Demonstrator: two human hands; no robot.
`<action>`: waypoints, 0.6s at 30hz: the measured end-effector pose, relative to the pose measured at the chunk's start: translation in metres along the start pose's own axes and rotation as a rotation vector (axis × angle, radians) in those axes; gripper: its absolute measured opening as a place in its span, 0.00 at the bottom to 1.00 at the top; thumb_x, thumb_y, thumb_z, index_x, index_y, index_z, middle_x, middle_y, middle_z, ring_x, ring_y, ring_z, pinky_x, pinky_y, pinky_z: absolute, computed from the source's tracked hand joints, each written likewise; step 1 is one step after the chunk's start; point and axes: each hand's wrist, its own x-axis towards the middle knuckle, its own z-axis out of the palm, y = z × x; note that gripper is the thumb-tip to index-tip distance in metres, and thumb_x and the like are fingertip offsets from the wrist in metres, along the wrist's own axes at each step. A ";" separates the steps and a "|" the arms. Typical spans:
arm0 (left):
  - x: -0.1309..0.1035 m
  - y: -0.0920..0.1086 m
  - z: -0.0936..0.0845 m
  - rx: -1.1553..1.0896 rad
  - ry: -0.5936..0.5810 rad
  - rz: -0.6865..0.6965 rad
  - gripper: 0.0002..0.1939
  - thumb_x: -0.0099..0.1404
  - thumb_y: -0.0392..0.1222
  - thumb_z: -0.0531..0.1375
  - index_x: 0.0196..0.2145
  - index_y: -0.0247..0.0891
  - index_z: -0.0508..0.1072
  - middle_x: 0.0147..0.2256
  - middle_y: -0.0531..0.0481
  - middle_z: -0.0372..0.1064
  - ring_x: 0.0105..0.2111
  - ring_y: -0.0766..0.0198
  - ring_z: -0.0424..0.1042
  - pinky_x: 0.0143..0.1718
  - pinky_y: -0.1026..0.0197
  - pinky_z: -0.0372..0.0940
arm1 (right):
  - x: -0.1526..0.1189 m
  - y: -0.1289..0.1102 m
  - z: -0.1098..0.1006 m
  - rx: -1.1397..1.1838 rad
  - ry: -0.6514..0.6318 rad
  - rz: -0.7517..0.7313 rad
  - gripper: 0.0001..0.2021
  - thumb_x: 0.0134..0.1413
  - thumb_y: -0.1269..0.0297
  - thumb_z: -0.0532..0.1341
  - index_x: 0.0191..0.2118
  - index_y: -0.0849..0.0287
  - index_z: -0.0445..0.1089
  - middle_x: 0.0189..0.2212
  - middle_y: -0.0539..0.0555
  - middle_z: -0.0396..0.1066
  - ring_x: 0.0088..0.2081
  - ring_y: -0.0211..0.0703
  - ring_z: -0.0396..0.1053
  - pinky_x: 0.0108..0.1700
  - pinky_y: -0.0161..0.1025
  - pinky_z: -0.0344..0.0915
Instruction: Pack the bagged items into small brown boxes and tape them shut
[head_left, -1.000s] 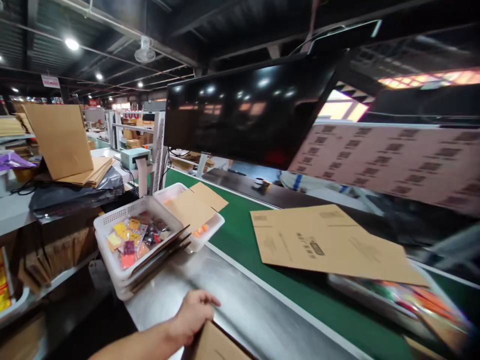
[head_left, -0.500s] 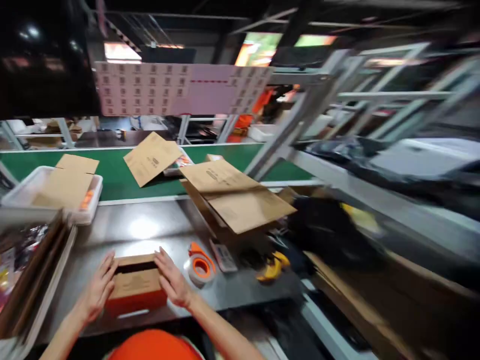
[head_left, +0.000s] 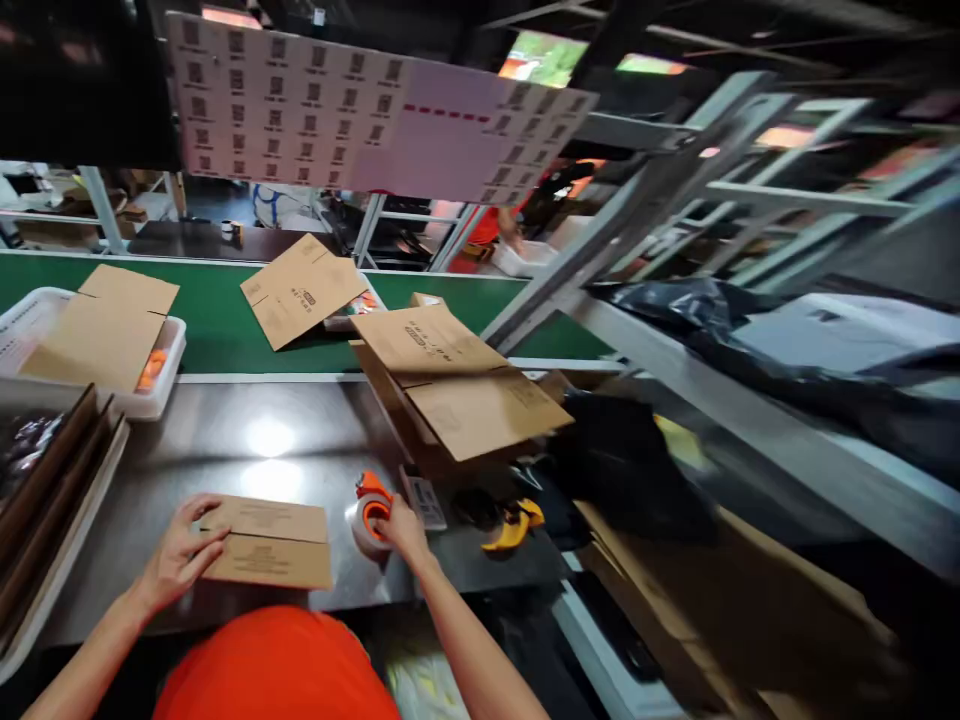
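The box (head_left: 266,548) lay on the metal surface (head_left: 217,425), just in front of my red shirt (head_left: 277,670), its two top flaps down with a thin dark seam between them. My left hand (head_left: 184,552) was at its left end, fingers resting over the flaps; I could not tell whether they gripped or only pressed. My right hand (head_left: 399,525) was closed on the tape (head_left: 367,515), fingers curled at its orange core, near the box's right side.

Just beyond that hand lay a grey device (head_left: 425,500), and further right a yellow tool (head_left: 517,525). Folded cardboard (head_left: 480,395) leaned out above the device, its near part tilted over the surface. To my left, a white bin (head_left: 161,400) held orange items (head_left: 152,370) under a flat card (head_left: 105,325). Another sheet (head_left: 300,290) sat tilted over the green belt (head_left: 214,335), against a tray (head_left: 364,305) of bright packets.
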 end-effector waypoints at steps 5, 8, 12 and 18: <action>-0.002 0.017 0.008 -0.085 -0.011 -0.131 0.17 0.77 0.49 0.57 0.53 0.52 0.84 0.61 0.42 0.69 0.62 0.49 0.67 0.61 0.45 0.70 | 0.010 -0.015 -0.029 -0.041 -0.126 0.001 0.07 0.45 0.68 0.63 0.34 0.54 0.68 0.26 0.53 0.75 0.34 0.53 0.77 0.38 0.43 0.70; -0.002 0.024 0.008 -0.115 -0.020 -0.177 0.17 0.76 0.48 0.57 0.53 0.51 0.84 0.61 0.42 0.69 0.62 0.48 0.66 0.62 0.44 0.68 | 0.001 -0.041 -0.065 0.154 -0.099 -0.232 0.17 0.49 0.59 0.63 0.46 0.54 0.69 0.38 0.54 0.77 0.40 0.52 0.77 0.45 0.45 0.73; -0.002 0.027 0.006 -0.148 -0.026 -0.169 0.17 0.76 0.49 0.57 0.53 0.50 0.84 0.60 0.41 0.69 0.61 0.49 0.65 0.64 0.43 0.65 | -0.043 -0.093 -0.089 0.402 -0.129 -0.821 0.22 0.54 0.60 0.65 0.56 0.51 0.74 0.56 0.61 0.73 0.55 0.55 0.74 0.56 0.48 0.73; 0.002 0.027 0.003 -0.169 -0.039 -0.213 0.16 0.74 0.52 0.60 0.48 0.48 0.87 0.57 0.40 0.69 0.60 0.49 0.65 0.63 0.44 0.66 | -0.079 -0.136 -0.048 0.109 -0.277 -1.280 0.20 0.57 0.65 0.65 0.56 0.51 0.76 0.54 0.63 0.77 0.48 0.55 0.77 0.48 0.49 0.77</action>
